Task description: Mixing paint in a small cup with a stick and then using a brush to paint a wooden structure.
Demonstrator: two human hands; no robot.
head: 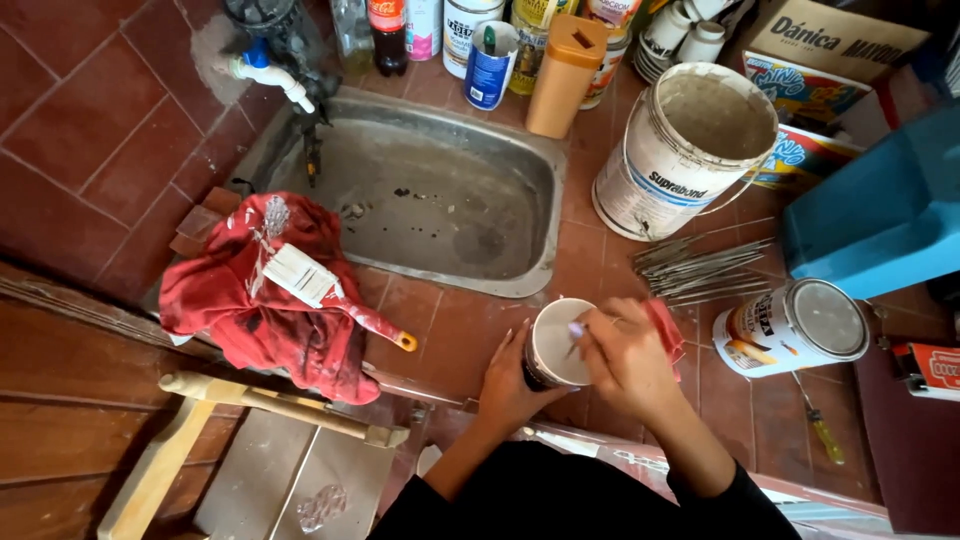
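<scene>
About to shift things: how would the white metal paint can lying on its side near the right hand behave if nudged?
The white metal paint can lies on its side on the tiled counter, so it would probably roll. Its lid looks shut, so spilling seems unlikely. It may be heavy if full.

Your cup (553,345) sits before the sink (440,195), between the rag (255,290) bearing a brush (320,285) on its left and a tipped can (795,328) on its right.
</scene>
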